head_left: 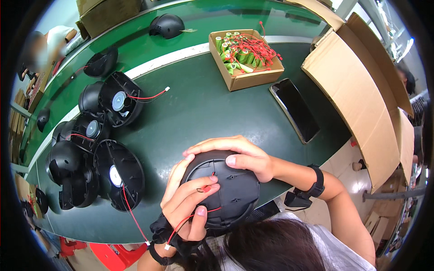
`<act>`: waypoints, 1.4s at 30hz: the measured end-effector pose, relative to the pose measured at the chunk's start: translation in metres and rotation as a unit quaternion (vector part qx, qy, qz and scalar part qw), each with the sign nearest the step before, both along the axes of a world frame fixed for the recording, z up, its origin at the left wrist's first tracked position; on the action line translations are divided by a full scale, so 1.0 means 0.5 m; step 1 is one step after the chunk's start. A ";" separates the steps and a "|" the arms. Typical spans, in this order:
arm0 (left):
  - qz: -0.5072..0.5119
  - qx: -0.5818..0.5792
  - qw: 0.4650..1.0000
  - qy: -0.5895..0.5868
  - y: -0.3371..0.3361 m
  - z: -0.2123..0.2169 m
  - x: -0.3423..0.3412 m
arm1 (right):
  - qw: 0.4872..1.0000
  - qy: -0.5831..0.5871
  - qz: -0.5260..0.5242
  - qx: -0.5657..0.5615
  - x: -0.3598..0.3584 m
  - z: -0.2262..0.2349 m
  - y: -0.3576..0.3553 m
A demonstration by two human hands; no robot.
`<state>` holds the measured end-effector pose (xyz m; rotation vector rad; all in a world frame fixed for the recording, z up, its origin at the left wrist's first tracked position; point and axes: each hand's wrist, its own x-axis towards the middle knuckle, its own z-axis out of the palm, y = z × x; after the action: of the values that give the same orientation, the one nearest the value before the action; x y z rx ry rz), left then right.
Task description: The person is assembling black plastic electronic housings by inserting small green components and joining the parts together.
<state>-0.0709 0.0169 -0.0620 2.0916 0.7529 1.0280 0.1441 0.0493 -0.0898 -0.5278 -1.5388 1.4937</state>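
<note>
A round black plastic housing (pixel 237 192) sits at the table's near edge, its flat seamed side facing up. My left hand (pixel 183 198) is closed around its left side, its fingertips resting on the flat face. A short red wire (pixel 205 188) pokes out by those fingertips; whether they pinch it I cannot tell. Another red wire with a white plug (pixel 167 246) runs out beneath the same hand. Over the housing's far rim curves my right hand (pixel 246 156), fingers on its far side and thumb on top.
Open black half-shells (pixel 120 176) with round speakers and red leads cluster at the left. Beyond stands a small carton (pixel 246 82) of green-wrapped cells with red wires. A phone (pixel 296 110) lies right of it, near a large cardboard box (pixel 357 90). Farther off, a green belt (pixel 131 43) carries black shells.
</note>
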 end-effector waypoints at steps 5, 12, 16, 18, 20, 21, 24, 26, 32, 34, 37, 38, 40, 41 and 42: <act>-0.010 0.023 1.000 -0.011 0.014 0.002 0.002 | 0.999 -0.035 -0.030 -0.013 0.000 0.011 -0.007; 0.039 0.085 0.995 -0.034 0.036 -0.005 0.009 | 0.992 -0.034 -0.039 -0.118 0.017 0.019 0.008; 0.065 0.123 0.983 -0.119 0.001 -0.051 -0.006 | 0.933 0.036 -0.064 -0.351 0.056 0.074 0.042; 0.056 0.109 0.987 -0.104 -0.027 -0.050 -0.026 | 0.934 0.035 -0.155 -0.321 0.073 0.125 0.090; -0.048 0.065 0.996 0.028 -0.027 -0.079 -0.086 | 0.931 0.072 -0.236 -0.270 0.061 0.205 0.169; 0.040 -0.015 0.999 -0.013 -0.047 -0.018 -0.075 | 0.953 0.090 -0.202 -0.206 0.029 0.237 0.229; 0.003 -0.024 1.000 0.014 -0.037 -0.024 -0.086 | 0.892 -0.124 -0.385 0.203 0.028 0.282 0.454; -0.003 -0.089 0.995 0.049 -0.039 -0.040 -0.099 | 0.820 -0.189 -0.507 0.187 -0.035 0.250 0.571; -0.023 -0.117 0.991 0.060 -0.046 -0.073 -0.118 | 0.738 -0.234 -0.633 0.005 -0.123 0.093 0.712; -0.044 -0.077 0.993 0.079 -0.039 -0.067 -0.111 | 0.746 -0.204 -0.634 -0.026 -0.134 0.045 0.727; -0.061 -0.049 0.994 0.079 -0.038 -0.069 -0.105 | 0.765 -0.120 -0.632 -0.049 -0.148 -0.010 0.756; -0.058 -0.044 0.995 0.072 -0.039 -0.071 -0.104 | 0.774 -0.085 -0.625 -0.043 -0.146 -0.030 0.768; -0.065 -0.052 0.994 0.072 -0.034 -0.069 -0.108 | 0.781 -0.112 -0.615 0.009 -0.155 -0.038 0.772; -0.070 -0.055 0.993 0.072 -0.032 -0.070 -0.109 | 0.778 -0.139 -0.612 0.036 -0.149 -0.036 0.776; -0.062 -0.062 0.993 0.073 -0.030 -0.073 -0.113 | 0.758 -0.247 -0.602 0.055 -0.155 -0.014 0.771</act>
<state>-0.1274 0.0020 -0.0987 2.0929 0.7284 0.7486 0.0665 0.4350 -0.0967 -1.5565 -1.1472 0.2363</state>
